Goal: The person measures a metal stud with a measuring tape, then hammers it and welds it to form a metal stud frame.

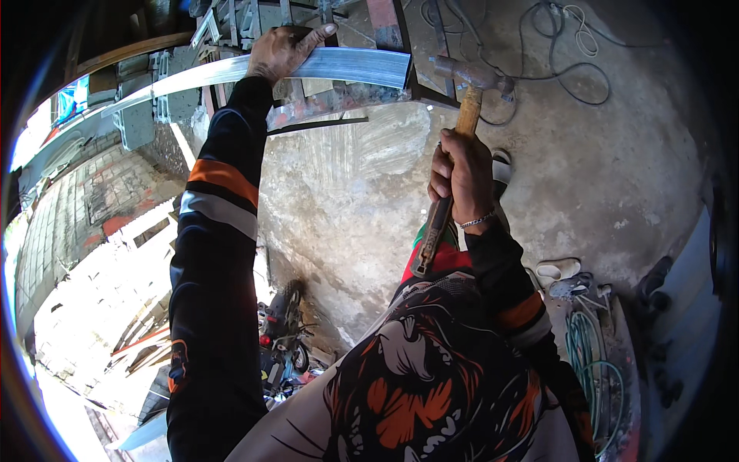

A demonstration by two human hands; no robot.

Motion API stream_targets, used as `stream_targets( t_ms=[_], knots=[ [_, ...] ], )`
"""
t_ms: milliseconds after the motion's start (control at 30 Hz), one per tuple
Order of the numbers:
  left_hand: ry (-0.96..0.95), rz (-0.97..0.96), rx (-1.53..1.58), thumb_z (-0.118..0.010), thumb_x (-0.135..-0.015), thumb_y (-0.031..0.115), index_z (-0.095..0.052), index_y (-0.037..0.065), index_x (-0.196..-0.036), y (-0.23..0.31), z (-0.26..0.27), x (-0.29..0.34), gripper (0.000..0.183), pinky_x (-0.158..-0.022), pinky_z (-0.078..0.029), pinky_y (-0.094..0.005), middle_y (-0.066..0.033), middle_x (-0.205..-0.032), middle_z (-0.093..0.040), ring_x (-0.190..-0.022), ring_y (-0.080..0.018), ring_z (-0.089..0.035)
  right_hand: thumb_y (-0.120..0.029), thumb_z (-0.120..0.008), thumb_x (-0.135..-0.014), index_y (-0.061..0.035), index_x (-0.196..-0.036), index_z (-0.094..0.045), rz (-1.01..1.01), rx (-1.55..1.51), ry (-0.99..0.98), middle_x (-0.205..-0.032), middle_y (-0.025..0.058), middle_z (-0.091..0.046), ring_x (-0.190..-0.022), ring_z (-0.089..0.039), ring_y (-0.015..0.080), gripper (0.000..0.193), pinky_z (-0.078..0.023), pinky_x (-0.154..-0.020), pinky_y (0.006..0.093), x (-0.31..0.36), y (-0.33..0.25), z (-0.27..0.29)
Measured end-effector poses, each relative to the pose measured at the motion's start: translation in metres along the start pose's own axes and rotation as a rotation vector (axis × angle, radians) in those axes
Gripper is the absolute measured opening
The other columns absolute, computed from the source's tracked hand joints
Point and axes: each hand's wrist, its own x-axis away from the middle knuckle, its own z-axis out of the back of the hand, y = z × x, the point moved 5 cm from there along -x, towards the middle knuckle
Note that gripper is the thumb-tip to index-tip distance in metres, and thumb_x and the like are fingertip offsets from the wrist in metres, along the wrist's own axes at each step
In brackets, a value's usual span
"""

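Left to right. We see a long, shiny metal strip (pixel 354 66) run in from the far left and lie across the metal frame (pixel 339 100), its free end near the frame's right edge. To do this well, we'd press the strip flat so it can't skid or spring, have the thumb well clear of any blow, and let the hammer face land square, since thin metal probably dents easily.

Left hand (pixel 281 55): grip lies over the strip, thumb stuck out to the right, fingers going over the far side. Fingertips hidden, so we can't tell how far it's closed; contact with the strip is clear.

Right hand (pixel 466 173): grip closed around the handle of a hammer (pixel 467 112), head up, just beyond the frame's right edge and apart from the strip. A dark piece with a metal tip (pixel 431 242) pokes out below the fist; we can't tell if it's handle or a second tool. Concrete floor (pixel 339 177) beneath.
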Motion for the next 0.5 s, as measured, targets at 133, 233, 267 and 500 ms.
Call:
stream_targets(
  t_ms=[133, 233, 267, 500],
  knots=[
    [0.094, 0.231, -0.105, -0.026, -0.087, 0.086, -0.078, 0.015, -0.091, 0.000, 0.005, 0.001, 0.089, -0.086, -0.053, -0.0484, -0.0155, -0.088, -0.074, -0.090, -0.0370, -0.071, -0.034, -0.060, -0.096, -0.0118, -0.082, -0.049, 0.027, 0.004, 0.033, -0.056, -0.0014, -0.043, -0.038, -0.043, 0.0134, 0.029, -0.042, -0.040, 0.0324, 0.001, 0.001, -0.008],
    [0.109, 0.316, -0.147, -0.024, -0.090, 0.083, -0.078, 0.015, -0.091, 0.000, 0.003, -0.005, 0.087, -0.088, -0.052, -0.0507, -0.0186, -0.092, -0.073, -0.093, -0.0403, -0.070, -0.034, -0.058, -0.097, -0.0112, -0.081, -0.049, 0.123, -0.038, 0.073, -0.055, 0.0004, -0.044, -0.036, -0.044, 0.0152, 0.029, -0.043, -0.040, 0.0341, 0.000, -0.001, -0.014],
    [0.124, 0.342, -0.123, -0.022, -0.091, 0.082, -0.078, 0.014, -0.091, -0.001, 0.003, -0.008, 0.087, -0.089, -0.051, -0.0514, -0.0202, -0.093, -0.073, -0.095, -0.0412, -0.069, -0.034, -0.058, -0.097, -0.0112, -0.081, -0.049, 0.118, -0.038, 0.031, -0.055, 0.0004, -0.044, -0.036, -0.044, 0.0152, 0.029, -0.043, -0.040, 0.0341, -0.002, 0.000, -0.019],
    [0.070, 0.391, -0.198, -0.029, -0.099, 0.061, -0.066, 0.013, -0.112, -0.024, -0.014, -0.029, 0.063, -0.087, -0.051, -0.0514, -0.0236, -0.101, -0.070, -0.099, -0.0429, -0.067, -0.022, -0.058, -0.095, -0.0067, -0.082, -0.047, 0.164, -0.048, 0.146, -0.056, 0.0011, -0.042, -0.035, -0.039, 0.0130, 0.023, -0.038, -0.034, 0.0319, -0.005, -0.005, -0.020]
  ],
)
